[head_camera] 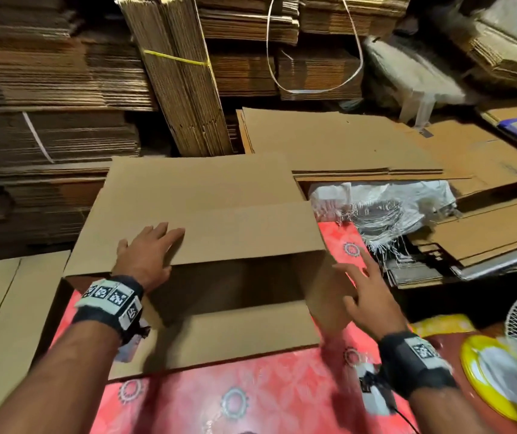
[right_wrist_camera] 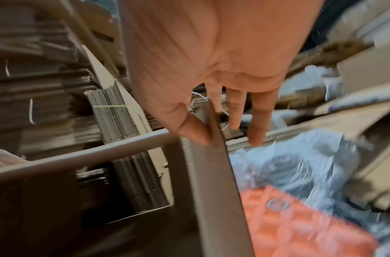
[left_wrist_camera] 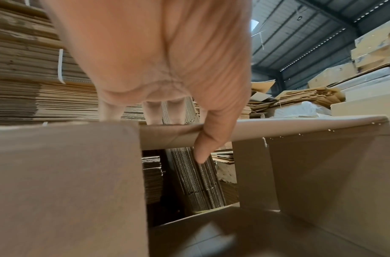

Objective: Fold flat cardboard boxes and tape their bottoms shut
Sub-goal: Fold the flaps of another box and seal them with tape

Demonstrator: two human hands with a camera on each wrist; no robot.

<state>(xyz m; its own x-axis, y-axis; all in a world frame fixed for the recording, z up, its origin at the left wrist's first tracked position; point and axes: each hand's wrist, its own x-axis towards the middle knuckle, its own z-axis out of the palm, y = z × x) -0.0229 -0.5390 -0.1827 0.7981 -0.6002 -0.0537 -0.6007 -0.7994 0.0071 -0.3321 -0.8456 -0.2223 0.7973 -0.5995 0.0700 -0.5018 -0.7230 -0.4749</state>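
Head view: cardboard box (head_camera: 207,245), opened up, lies on the red patterned mat (head_camera: 251,399); its interior is shadowed. Left hand (head_camera: 147,255) rests flat on the top panel. Right hand (head_camera: 366,292), blurred, fingers extended, meets the right flap.

Left wrist view: thumb hooked under the panel edge.

Right wrist view: heavily blurred; thumb against the flap edge.

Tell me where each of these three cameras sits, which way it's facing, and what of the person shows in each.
Head: worn on the head, looking forward and down at the cardboard box; both forearms, left hand, right hand show.
Left wrist: looks along the left palm, thumb hooked over a flap edge, into the box.
Right wrist: blurred, looks along the right hand at the box's side flap, which thumb and fingers flank.
Shared: the yellow-strapped cardboard bundle appears in head and right wrist views.
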